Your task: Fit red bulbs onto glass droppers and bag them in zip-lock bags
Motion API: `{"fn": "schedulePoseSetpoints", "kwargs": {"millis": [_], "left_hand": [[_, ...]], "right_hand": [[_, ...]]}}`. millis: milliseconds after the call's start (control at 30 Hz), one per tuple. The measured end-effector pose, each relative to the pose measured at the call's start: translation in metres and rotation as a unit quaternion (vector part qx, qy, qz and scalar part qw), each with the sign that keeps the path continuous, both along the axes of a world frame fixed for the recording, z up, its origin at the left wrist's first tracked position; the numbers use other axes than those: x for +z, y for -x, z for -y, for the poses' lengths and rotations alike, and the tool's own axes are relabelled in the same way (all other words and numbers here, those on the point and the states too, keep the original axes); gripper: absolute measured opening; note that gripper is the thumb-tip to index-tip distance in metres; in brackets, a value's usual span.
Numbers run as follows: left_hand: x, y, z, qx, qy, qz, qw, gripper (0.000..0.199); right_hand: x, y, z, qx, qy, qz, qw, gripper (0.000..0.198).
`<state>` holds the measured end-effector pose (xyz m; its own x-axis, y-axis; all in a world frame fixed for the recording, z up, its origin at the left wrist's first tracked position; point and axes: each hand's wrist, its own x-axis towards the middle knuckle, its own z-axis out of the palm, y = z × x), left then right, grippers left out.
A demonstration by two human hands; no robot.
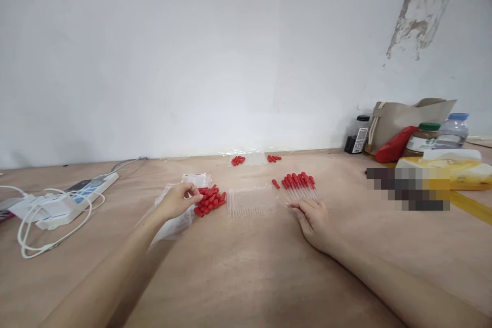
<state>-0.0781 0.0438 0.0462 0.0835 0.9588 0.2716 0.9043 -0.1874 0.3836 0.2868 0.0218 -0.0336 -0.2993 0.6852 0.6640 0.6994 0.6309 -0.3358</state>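
Pinches a red-capped dropper by the lower part of its clear tube in the right hand, with thumb and fingers closed on it. Could let the bulb end swing by pivoting on so small a grip, and so knock askew the row of capped droppers just beside it; could also crack the tube by squeezing hard, if brittle. Holds the left hand at the edge of the heap of red bulbs, with fingertips bunched; cannot tell whether clamped on a bulb or only touching. Could scatter the heap across the table by tugging one bulb from among the others. Between both hands, could roll the clear tubes out of line by brushing past. Near the left wrist, could drag the plastic bag by catching its loose edge.
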Motion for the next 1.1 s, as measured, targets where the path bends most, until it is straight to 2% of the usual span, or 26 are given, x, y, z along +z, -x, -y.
{"fn": "schedulePoseSetpoints", "kwargs": {"millis": [100, 200, 400, 533, 633, 767, 833, 933, 1033, 1100], "left_hand": [[-0.007, 0.008, 0.021, -0.091, 0.004, -0.027, 0.996, 0.016], [-0.016, 0.014, 0.025, -0.166, -0.018, -0.078, 0.983, 0.014], [-0.035, 0.023, 0.012, -0.204, -0.083, -0.157, 0.963, 0.017], [-0.033, 0.02, 0.016, -0.218, -0.114, -0.157, 0.956, 0.019], [-0.022, 0.003, 0.028, -0.234, -0.119, -0.1, 0.96, 0.015], [-0.014, -0.046, 0.048, -0.286, -0.081, 0.001, 0.955, 0.013], [-0.018, -0.075, 0.054, -0.284, -0.043, 0.033, 0.957, 0.013], [-0.033, -0.106, 0.055, -0.255, -0.023, 0.053, 0.965, 0.01], [-0.048, -0.12, 0.05, -0.251, -0.039, 0.109, 0.961, 0.02], [-0.054, -0.122, 0.048, -0.258, -0.054, 0.115, 0.958, 0.021]], "right_hand": [[0.001, 0.001, 0.0, -0.003, 0.008, -0.001, 1.0, 0.019], [0.001, 0.002, 0.001, -0.007, 0.009, 0.005, 1.0, 0.019], [0.002, 0.003, 0.001, -0.007, 0.011, 0.005, 1.0, 0.018], [0.002, 0.002, 0.001, 0.004, 0.005, 0.005, 1.0, 0.018], [0.003, 0.003, 0.001, 0.002, -0.005, -0.006, 1.0, 0.017], [0.005, 0.008, 0.005, 0.01, -0.017, -0.011, 1.0, 0.014], [0.006, 0.012, 0.009, 0.022, -0.022, -0.007, 0.999, 0.014], [0.006, 0.016, 0.012, 0.054, -0.021, 0.002, 0.998, 0.018], [0.003, 0.017, 0.012, 0.077, -0.032, 0.019, 0.996, 0.024], [0.002, 0.017, 0.012, 0.079, -0.044, 0.034, 0.995, 0.026]]}}
